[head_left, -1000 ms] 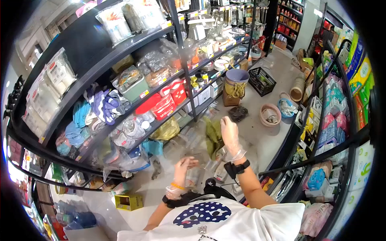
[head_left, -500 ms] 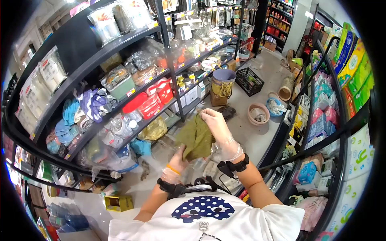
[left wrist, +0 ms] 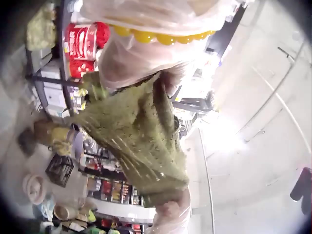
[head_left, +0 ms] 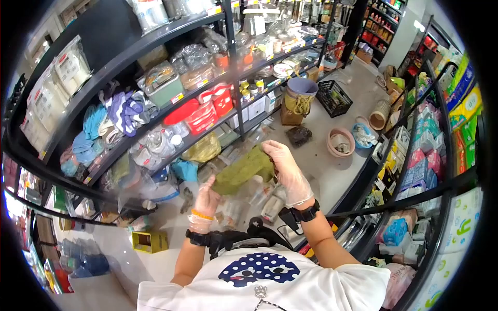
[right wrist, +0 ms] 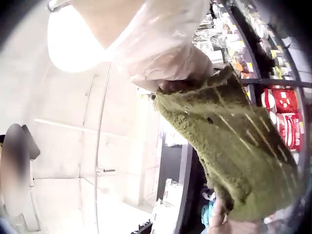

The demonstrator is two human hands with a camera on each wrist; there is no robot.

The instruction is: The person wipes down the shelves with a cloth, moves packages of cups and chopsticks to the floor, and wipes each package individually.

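An olive-green sheet with a rough, mossy surface [head_left: 241,170] is spread slantwise between my hands in the head view. My left hand [head_left: 206,196], in a clear plastic glove with a yellow band at the wrist, pinches its lower left end. At the upper right corner, my gloved right hand [head_left: 282,165] grips the sheet with thumb and fingers. The left wrist view shows the sheet [left wrist: 136,129] hanging in folds, with pale slit-like streaks. From the right wrist, its fuzzy face [right wrist: 229,141] fills much of the view, and the left fingertips show at the far edge.
Shelves on the left hold purple-and-white striped cloth [head_left: 127,111] and red packs [head_left: 202,116]. Plastic packets [head_left: 272,207] lie on the floor below my hands. Farther off stand a purple bucket [head_left: 302,87], a black crate [head_left: 334,98] and a pink pot [head_left: 340,141]. Another shelf runs along the right.
One second ago only the right hand held the sheet, hanging down. My left hand has since taken its lower end and moved left, so the sheet is now spread between both hands.
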